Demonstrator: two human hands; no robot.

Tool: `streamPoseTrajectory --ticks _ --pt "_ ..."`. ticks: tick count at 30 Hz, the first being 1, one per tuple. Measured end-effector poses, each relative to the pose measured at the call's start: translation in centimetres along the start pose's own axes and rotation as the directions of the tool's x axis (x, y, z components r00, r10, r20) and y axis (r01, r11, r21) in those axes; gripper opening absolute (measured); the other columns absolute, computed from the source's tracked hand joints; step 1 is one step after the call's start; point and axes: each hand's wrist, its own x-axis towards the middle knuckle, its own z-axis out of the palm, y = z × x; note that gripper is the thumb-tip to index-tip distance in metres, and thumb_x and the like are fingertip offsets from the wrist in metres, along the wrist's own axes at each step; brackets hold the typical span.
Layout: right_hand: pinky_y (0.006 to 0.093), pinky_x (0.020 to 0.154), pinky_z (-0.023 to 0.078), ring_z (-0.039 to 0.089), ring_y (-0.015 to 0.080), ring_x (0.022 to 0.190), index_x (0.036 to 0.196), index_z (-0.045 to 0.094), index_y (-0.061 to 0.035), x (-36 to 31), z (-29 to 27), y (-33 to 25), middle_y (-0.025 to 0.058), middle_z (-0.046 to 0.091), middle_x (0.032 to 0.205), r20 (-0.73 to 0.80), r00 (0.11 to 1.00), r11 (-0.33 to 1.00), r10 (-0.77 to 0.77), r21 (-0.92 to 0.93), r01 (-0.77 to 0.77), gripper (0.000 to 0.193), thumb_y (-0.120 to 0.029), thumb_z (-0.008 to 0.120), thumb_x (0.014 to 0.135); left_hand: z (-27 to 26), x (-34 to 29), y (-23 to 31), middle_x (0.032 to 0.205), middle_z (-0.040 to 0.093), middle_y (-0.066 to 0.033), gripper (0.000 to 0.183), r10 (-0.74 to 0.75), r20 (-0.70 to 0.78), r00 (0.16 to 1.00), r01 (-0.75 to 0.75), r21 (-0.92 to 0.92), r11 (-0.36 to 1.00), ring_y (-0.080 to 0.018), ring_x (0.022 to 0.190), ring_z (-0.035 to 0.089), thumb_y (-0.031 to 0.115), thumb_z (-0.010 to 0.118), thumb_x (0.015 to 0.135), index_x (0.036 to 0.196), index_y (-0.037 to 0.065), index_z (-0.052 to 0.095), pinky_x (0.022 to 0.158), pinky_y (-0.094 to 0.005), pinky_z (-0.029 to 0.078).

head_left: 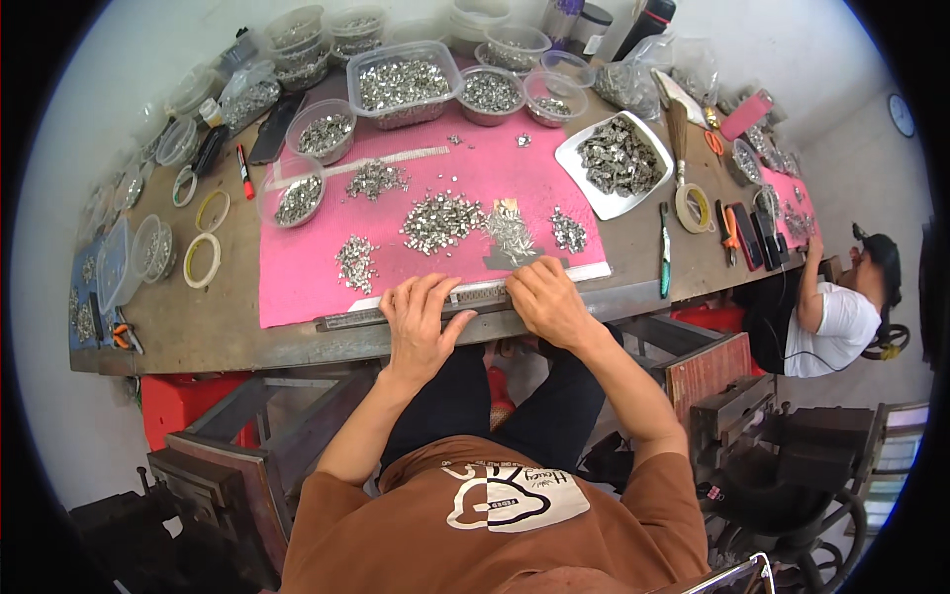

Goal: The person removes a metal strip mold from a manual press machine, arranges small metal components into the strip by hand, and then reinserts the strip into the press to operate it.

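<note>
A long, narrow metal strip (482, 295) lies along the front edge of the pink mat (327, 262), with a row of small pieces visible between my hands. My left hand (421, 317) rests over its left part, fingers bent forward and thumb held apart. On the right, the fingers of my right hand (546, 303) are pressed together at the strip; what they pinch is too small to make out. Just beyond lie a pile of small silvery metal pieces (442, 222), a heap of thin metal pins (510, 236) and smaller piles at left (356, 263) and right (569, 230).
Tubs of metal pieces (404, 84) line the back. A white dish (618, 163) holds darker pieces. To the right lie a toothbrush (665, 252), a tape roll (693, 208) and pliers (730, 233); a red marker (245, 171) lies left. Another person (836, 307) sits far right.
</note>
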Motion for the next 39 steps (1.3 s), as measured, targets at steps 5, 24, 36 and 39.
streamPoseTrajectory --ticks 5,24,36,39 --pt "0.0446 0.084 0.047 0.058 0.0303 0.088 0.098 0.062 -0.0014 0.7 -0.8 1.9 0.0132 0.058 0.091 -0.077 0.993 0.995 -0.088 0.041 0.092 0.021 -0.002 0.067 0.078 0.5 -0.5 -0.4 0.121 0.063 -0.0044 0.052 0.014 0.011 1.0 -0.013 -0.015 1.0 -0.0253 0.111 0.056 0.03 0.082 0.082 0.127 0.011 0.064 0.101 -0.0458 0.031" --pt "0.0453 0.084 0.044 0.061 0.032 0.093 0.09 0.075 -0.0056 7.3 4.0 8.1 0.0122 0.067 0.09 0.021 0.916 0.912 0.401 -0.104 -0.397 0.011 -0.014 0.07 0.085 0.3 -0.3 -0.3 0.11 0.068 -0.0027 0.045 0.036 -0.021 0.999 -0.036 -0.012 0.999 -0.0229 0.105 0.06 0.027 0.085 0.08 0.118 0.011 0.067 0.101 -0.0426 0.032" --pt "0.0449 0.084 0.043 0.063 0.0318 0.091 0.089 0.072 -0.0041 7.5 4.1 7.8 0.0122 0.066 0.09 0.032 0.942 0.936 0.334 -0.127 -0.328 0.01 -0.012 0.069 0.086 0.2 -0.2 -0.2 0.109 0.068 -0.0024 0.044 0.044 -0.027 0.999 -0.045 -0.014 0.999 -0.0226 0.103 0.06 0.025 0.085 0.078 0.116 0.011 0.067 0.101 -0.0432 0.032" --pt "0.0459 0.083 0.044 0.063 0.033 0.09 0.087 0.07 -0.003 7.8 4.6 7.9 0.0136 0.066 0.091 0.077 0.947 0.932 0.312 -0.218 -0.289 0.011 -0.014 0.068 0.086 0.2 -0.1 -0.2 0.109 0.068 -0.0024 0.044 0.051 -0.026 0.998 -0.051 -0.015 0.999 -0.0227 0.103 0.06 0.025 0.085 0.078 0.115 0.011 0.067 0.101 -0.0432 0.032"
